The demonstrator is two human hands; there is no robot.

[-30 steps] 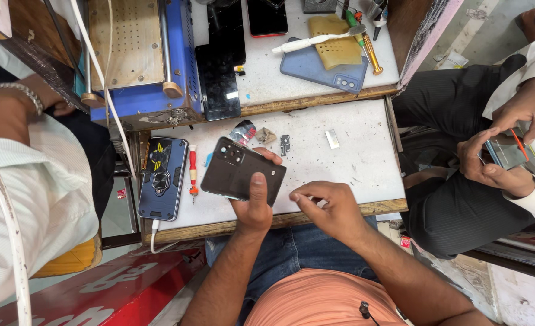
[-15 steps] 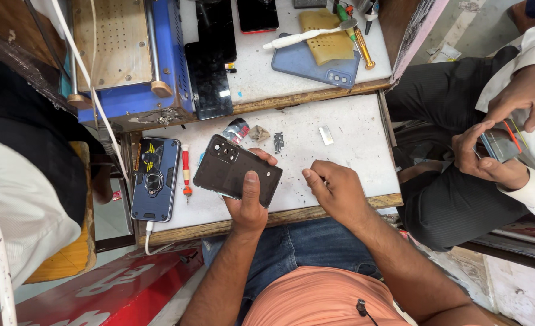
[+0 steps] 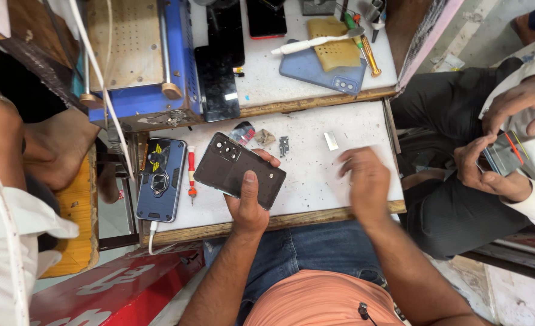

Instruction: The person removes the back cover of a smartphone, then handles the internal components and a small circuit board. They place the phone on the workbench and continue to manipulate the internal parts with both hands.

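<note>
My left hand (image 3: 248,204) grips a dark phone (image 3: 231,168) that lies back-up, camera end to the left, with my thumb pressed on its back. It is held just above the white worktable (image 3: 315,193). My right hand (image 3: 367,180) is blurred over the right part of the table, fingers loosely curled, near a small silver plate (image 3: 331,141). I cannot tell whether it holds anything. Small metal parts (image 3: 283,145) and a crumpled scrap (image 3: 264,137) lie just beyond the phone.
A blue phone case with a ring (image 3: 160,179) and a red screwdriver (image 3: 191,172) lie to the left. Behind stand a blue machine (image 3: 140,66), a black screen panel (image 3: 217,81), and a blue phone (image 3: 318,69) under a yellow sponge (image 3: 334,42). A seated person's hands (image 3: 490,163) hold a device at right.
My right hand has lifted from beside the phone and swung right across the table. My left hand keeps its hold on the phone in nearly the same spot.
</note>
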